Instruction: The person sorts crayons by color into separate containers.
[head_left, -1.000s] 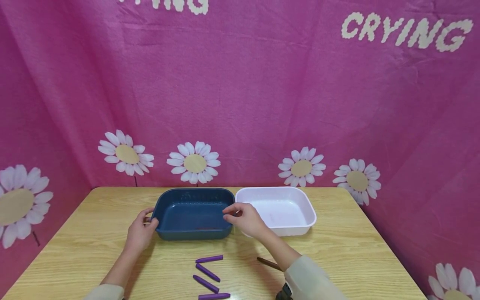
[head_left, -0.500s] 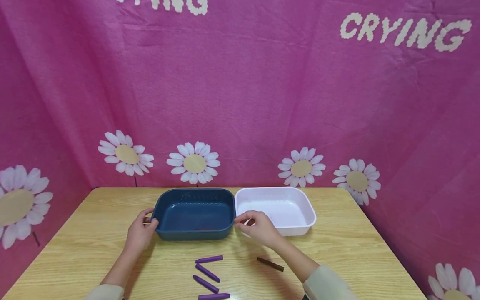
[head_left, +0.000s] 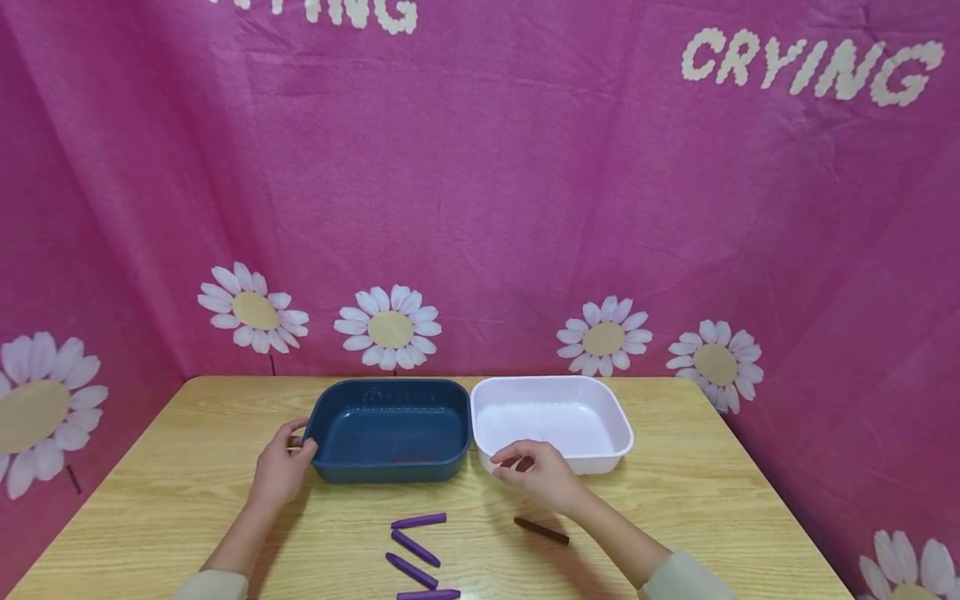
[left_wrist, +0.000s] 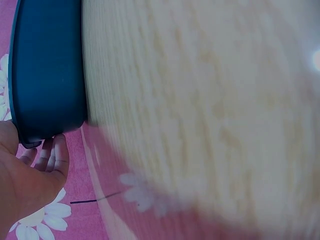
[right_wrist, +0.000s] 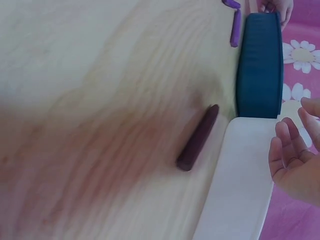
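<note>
My left hand [head_left: 281, 468] grips the left end of a dark blue tray [head_left: 390, 472], thumb at the rim and fingers against the outer wall in the left wrist view. Over the front rim of a white tray [head_left: 596, 463], my right hand [head_left: 542, 475] hovers with loosely bent fingers and nothing visible in them. A brown crayon [head_left: 542, 531] lies on the table below that hand; in the right wrist view the crayon [right_wrist: 197, 139] rests in front of the white tray's wall. Inside the blue tray, a thin reddish thing [head_left: 412, 460] shows near the front wall.
Several purple crayons [head_left: 416, 547] lie loose on the wooden table [head_left: 315, 542], in front of the blue tray. Both trays stand side by side near the back edge. Behind the table hangs a pink cloth [head_left: 480, 208] with daisies and white lettering.
My right hand has moved right and toward me, from the blue tray's right rim to the white tray's front rim. My left hand stays on the blue tray.
</note>
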